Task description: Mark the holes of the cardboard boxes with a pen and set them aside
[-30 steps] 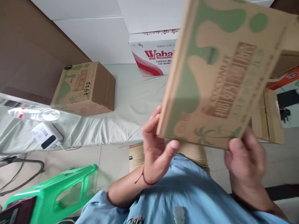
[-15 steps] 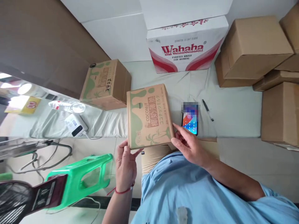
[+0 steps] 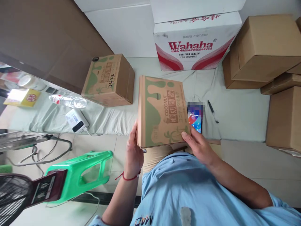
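Note:
Between my hands is a brown cardboard box [image 3: 164, 110] with green coconut print, tilted so its left side shows. My left hand [image 3: 134, 153] presses along the lower left side, its fingers partly hidden by the box. At the lower right corner, my right hand [image 3: 198, 146] grips the edge with the thumb on the printed face and the other fingers around the side. A lit phone [image 3: 197, 121] lies just right of the box, partly covered by it and the right hand. Farther right lies a black pen [image 3: 213, 111].
A similar printed carton [image 3: 108, 80] marked 2422 stands at back left, a white-and-red Wahaha carton [image 3: 195, 47] behind. Plain boxes [image 3: 265, 47] are stacked right. A bottle [image 3: 68, 101] and white charging device [image 3: 76, 121] lie left, above a green stool [image 3: 80, 172] and fan [image 3: 15, 197].
The box has shifted right in view and turned, so its left side now shows instead of its right. My left hand has moved up along that side; my right thumb now lies on the printed face.

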Tool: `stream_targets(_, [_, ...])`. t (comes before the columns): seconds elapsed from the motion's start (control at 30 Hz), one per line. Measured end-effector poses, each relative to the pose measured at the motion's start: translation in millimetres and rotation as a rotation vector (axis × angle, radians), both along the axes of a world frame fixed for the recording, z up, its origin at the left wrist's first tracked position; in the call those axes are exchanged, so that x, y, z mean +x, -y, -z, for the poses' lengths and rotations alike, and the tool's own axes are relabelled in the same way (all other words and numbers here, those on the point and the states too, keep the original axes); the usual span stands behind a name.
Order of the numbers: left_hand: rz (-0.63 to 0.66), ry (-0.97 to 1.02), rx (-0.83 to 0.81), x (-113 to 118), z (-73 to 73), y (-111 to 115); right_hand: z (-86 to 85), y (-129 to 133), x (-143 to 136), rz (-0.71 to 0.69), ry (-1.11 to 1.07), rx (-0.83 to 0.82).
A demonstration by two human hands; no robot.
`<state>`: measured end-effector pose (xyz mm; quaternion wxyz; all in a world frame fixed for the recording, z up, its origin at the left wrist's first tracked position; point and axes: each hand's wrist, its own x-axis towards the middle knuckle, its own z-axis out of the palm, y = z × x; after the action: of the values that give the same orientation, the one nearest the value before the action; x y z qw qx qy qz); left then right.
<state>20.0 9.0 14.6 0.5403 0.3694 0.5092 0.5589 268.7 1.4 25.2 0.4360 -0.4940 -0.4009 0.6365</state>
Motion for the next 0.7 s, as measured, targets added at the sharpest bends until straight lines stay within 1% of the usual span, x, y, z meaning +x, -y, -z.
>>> stream_targets(0.07, [0.038,-0.161,0.141,-3,-13.4,1,4.7,5,0,0.036,-0.2,-0.162])
stream_targets(0.13, [0.016,-0.362,0.257,-5,-26.2,1,11.3,11,-1,0.054,-0.353,-0.307])
stream_targets(0.23, [-0.074,-0.592,0.372,-3,-39.6,-1,19.4,21,-5,0.028,-0.447,-0.439])
stream_targets(0.27, [-0.084,-0.642,0.405,-2,-42.4,-1,21.0,23,-6,0.011,-0.458,-0.461])
stream_targets(0.33, [-0.057,-0.719,0.47,0,-46.6,-1,22.4,25,-7,-0.022,-0.474,-0.487])
stream_targets(0.43, [0.068,-0.766,0.516,-2,-51.9,1,21.9,25,-6,-0.02,-0.479,-0.492])
stream_targets(0.53, [0.174,-0.746,0.463,-9,-56.3,4,20.2,25,-8,-0.01,-0.449,-0.478])
stream_targets(0.63, [0.211,-0.73,0.428,-24,-57.6,7,20.0,27,-12,-0.032,-0.433,-0.442])
stream_targets(0.7, [0.255,-0.705,0.435,-39,-56.2,10,21.6,28,-13,-0.031,-0.406,-0.414])
